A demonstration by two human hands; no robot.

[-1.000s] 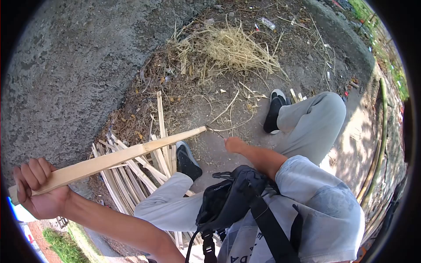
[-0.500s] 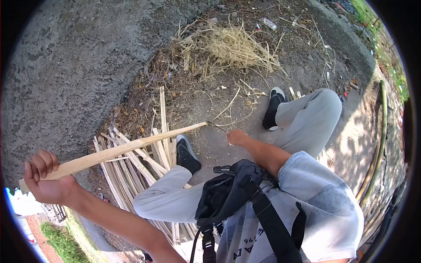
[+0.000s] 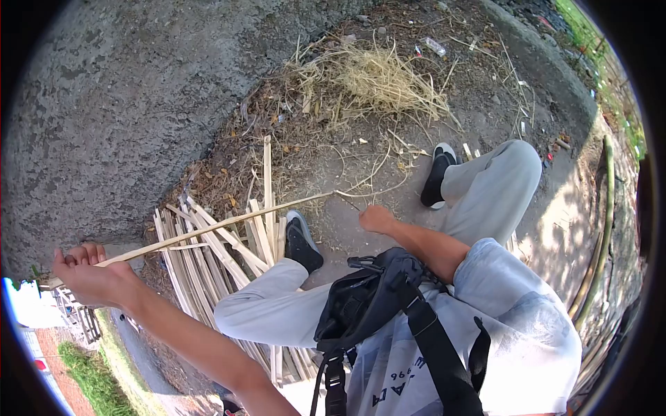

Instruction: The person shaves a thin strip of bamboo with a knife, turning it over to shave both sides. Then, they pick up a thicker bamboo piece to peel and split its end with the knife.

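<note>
- Left hand (image 3: 94, 281), at 8 o'clock, grips a long pale bamboo strip (image 3: 215, 225).
- Right hand (image 3: 377, 219) closed on a thin blade (image 3: 347, 201) at its tip.
- Pile of split bamboo slats (image 3: 208, 260) done; strip apparently unfinished.

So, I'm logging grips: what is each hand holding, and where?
Left hand grips the bamboo strip at its near end. Right hand looks closed, its contents too small to tell.
</note>
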